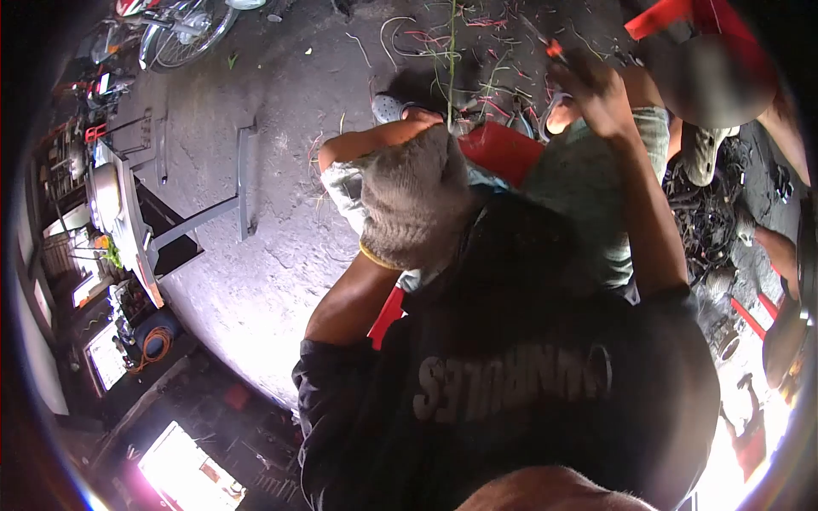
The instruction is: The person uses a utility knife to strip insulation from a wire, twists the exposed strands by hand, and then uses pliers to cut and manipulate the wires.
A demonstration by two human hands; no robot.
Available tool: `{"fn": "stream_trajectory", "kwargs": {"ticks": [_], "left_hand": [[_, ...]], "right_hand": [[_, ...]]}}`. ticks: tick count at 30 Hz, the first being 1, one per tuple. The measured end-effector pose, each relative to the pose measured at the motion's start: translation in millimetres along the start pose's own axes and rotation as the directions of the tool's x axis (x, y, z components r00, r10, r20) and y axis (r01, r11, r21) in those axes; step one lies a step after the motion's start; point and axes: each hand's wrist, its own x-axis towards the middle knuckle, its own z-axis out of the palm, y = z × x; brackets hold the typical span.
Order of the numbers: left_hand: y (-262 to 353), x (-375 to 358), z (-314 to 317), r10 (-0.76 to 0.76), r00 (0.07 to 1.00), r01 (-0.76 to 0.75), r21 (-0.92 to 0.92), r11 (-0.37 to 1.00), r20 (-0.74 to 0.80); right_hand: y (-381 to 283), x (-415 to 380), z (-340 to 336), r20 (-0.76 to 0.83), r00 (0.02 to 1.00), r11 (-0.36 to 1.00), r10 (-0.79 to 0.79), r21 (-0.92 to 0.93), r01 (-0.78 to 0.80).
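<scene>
My left hand (417,192) wears a grey knitted glove and is closed in front of my chest. A long thin green-yellow wire (452,64) runs away from its fingertips across the floor. My right hand (599,98) is raised to the right, bare and slightly blurred, wrapped round a knife-like tool (554,47) with an orange-red part and a thin tip pointing up-left. A red surface (503,153) shows between my legs, partly covered by the glove and my dark shirt.
Wire scraps (494,77) litter the floor ahead. At right are another person, a tangled pile of dark cables (711,204) and a red-handled tool (750,319). A grey metal frame (243,183) lies at left; a bicycle wheel (192,38) stands at upper left.
</scene>
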Motion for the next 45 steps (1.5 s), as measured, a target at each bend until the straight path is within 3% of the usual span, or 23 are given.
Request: {"fn": "stream_trajectory", "kwargs": {"ticks": [2, 3, 4, 7, 10, 12, 15, 16, 17, 19, 20, 22, 24, 25, 26, 27, 29, 31, 32, 33, 34, 37, 45], "left_hand": [[3, -4, 4, 0.035, 0.999, -0.035, 0.018, 0.999, -0.006], [4, -4, 6, 0.083, 0.996, -0.082, 0.033, 0.996, -0.02], [5, -2, 6, 0.094, 0.995, -0.093, 0.033, 0.995, -0.024], [10, -15, 5, -0.074, 0.991, 0.076, -0.009, 0.997, 0.112], [4, -20, 11, -0.008, 0.999, 0.006, 0.03, 1.0, 0.052], [7, -18, 11, -0.099, 0.991, 0.103, -0.038, 0.994, 0.09], [-1, -15, 23, -0.114, 0.993, 0.111, -0.13, 0.985, -0.015], [-9, -10, 23, -0.115, 0.993, 0.112, -0.129, 0.985, -0.016], [-17, -1, 19, 0.079, 0.996, -0.074, -0.14, 0.987, 0.037], [-30, 10, 17, 0.317, 0.944, -0.301, -0.161, 0.94, 0.09], [-29, 10, 17, 0.317, 0.944, -0.301, -0.159, 0.94, 0.09], [-28, 10, 21, 0.118, 0.945, 0.003, -0.368, 0.93, 0.305], [-34, 6, 36, 0.164, 0.964, -0.125, -0.191, 0.974, 0.208], [-38, 5, 44, 0.229, 0.966, -0.231, 0.009, 0.973, 0.117], [-37, 2, 48, 0.23, 0.966, -0.233, 0.008, 0.973, 0.116], [-36, -3, 52, 0.133, 0.983, -0.14, 0.05, 0.989, 0.126], [-32, -10, 49, 0.033, 0.99, -0.046, 0.091, 0.995, 0.138], [-21, -14, 31, -0.278, 0.959, 0.284, -0.258, 0.924, 0.059], [-20, -16, 29, -0.281, 0.958, 0.286, -0.254, 0.924, 0.058], [-19, -14, 27, -0.279, 0.96, 0.273, -0.229, 0.934, 0.008], [-19, -13, 27, -0.276, 0.96, 0.262, -0.204, 0.943, -0.042], [-24, -14, 35, -0.19, 0.976, 0.17, -0.164, 0.972, -0.111], [-20, -18, 33, -0.212, 0.972, 0.207, -0.056, 0.977, -0.103]], "right_hand": [[-17, -17, 4, -0.003, 1.0, 0.963, 0.004, 0.269, -0.003], [-27, -16, 8, 0.08, 0.984, 0.945, -0.156, 0.302, 0.126], [-42, -24, 15, 0.151, 0.988, 0.918, -0.031, 0.395, -0.032], [-69, -25, 38, 0.174, 0.979, 0.899, -0.108, 0.437, 0.022], [-75, -21, 52, 0.206, 0.967, 0.848, -0.151, 0.529, 0.019], [-76, -16, 52, 0.216, 0.963, 0.927, -0.16, 0.367, 0.072], [-65, -13, 56, 0.276, 0.954, 0.833, -0.116, 0.55, -0.058], [-58, -12, 59, 0.316, 0.946, 0.762, -0.066, 0.629, -0.157], [-49, -9, 65, 0.328, 0.939, 0.759, -0.101, 0.635, -0.141], [-50, -10, 65, 0.309, 0.948, 0.787, -0.081, 0.604, -0.129], [-50, -10, 65, 0.286, 0.956, 0.812, -0.063, 0.572, -0.117], [-52, -11, 62, 0.289, 0.956, 0.829, -0.052, 0.546, -0.12], [-50, -13, 61, 0.296, 0.954, 0.848, -0.04, 0.516, -0.124], [-47, -13, 63, 0.142, 0.968, 0.933, -0.205, 0.327, 0.15], [-44, -14, 65, 0.029, 0.919, 0.917, -0.394, 0.082, 0.391], [-42, -14, 69, -0.071, 0.88, 0.877, -0.47, 0.079, 0.475], [-23, 0, 63, -0.172, 0.923, 0.933, -0.345, 0.042, 0.356], [0, 15, 46, -0.29, 0.946, 0.988, -0.145, 0.006, 0.153], [3, 23, 35, -0.308, 0.948, 0.997, -0.075, -0.004, 0.078], [-8, 17, 24, -0.149, 0.986, 0.997, -0.071, -0.012, 0.07], [-17, 8, 26, -0.152, 0.986, 0.998, -0.07, -0.011, 0.07], [-27, -14, 43, 0.182, 0.981, 0.977, -0.068, 0.212, 0.028], [-25, -31, 58, 0.403, 0.879, 0.893, -0.257, 0.448, 0.056]]}}
